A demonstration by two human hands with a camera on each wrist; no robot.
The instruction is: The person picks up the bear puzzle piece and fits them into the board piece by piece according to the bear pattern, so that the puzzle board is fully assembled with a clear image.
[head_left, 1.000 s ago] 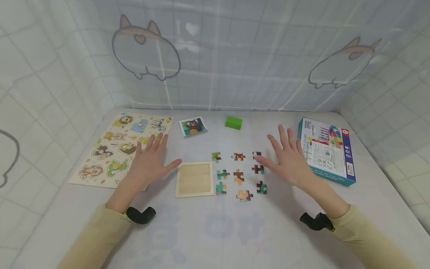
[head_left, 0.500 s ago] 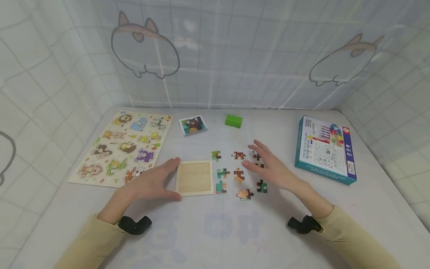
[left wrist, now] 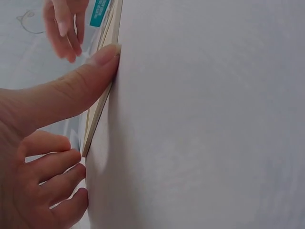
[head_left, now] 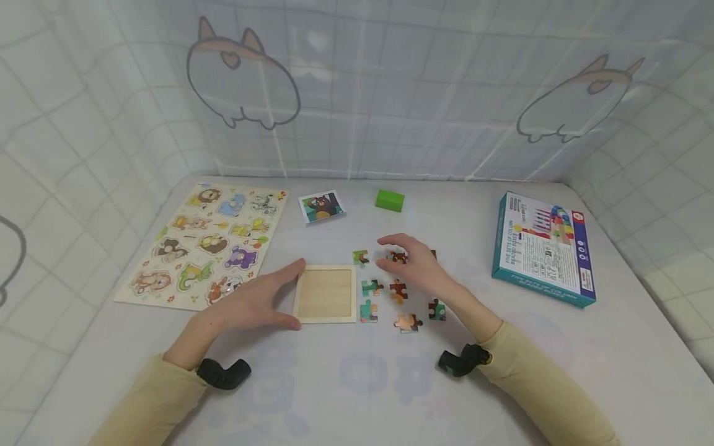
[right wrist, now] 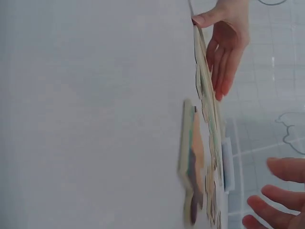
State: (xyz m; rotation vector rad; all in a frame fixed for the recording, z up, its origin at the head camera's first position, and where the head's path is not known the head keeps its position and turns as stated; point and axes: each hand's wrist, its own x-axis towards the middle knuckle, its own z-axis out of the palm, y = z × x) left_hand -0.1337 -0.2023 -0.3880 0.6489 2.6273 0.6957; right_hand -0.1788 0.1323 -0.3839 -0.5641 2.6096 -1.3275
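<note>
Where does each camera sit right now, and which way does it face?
Head: on the person's head, facing forward and down over the wooden tray and puzzle pieces; both sleeves, left hand and right hand show.
Left wrist: on that wrist, looking low along the table past its own thumb and the wooden tray; the right hand shows beyond.
Right wrist: on that wrist, facing puzzle pieces edge-on; its own fingertips lower right, left hand above.
Shared: both wrist views show both hands.
</note>
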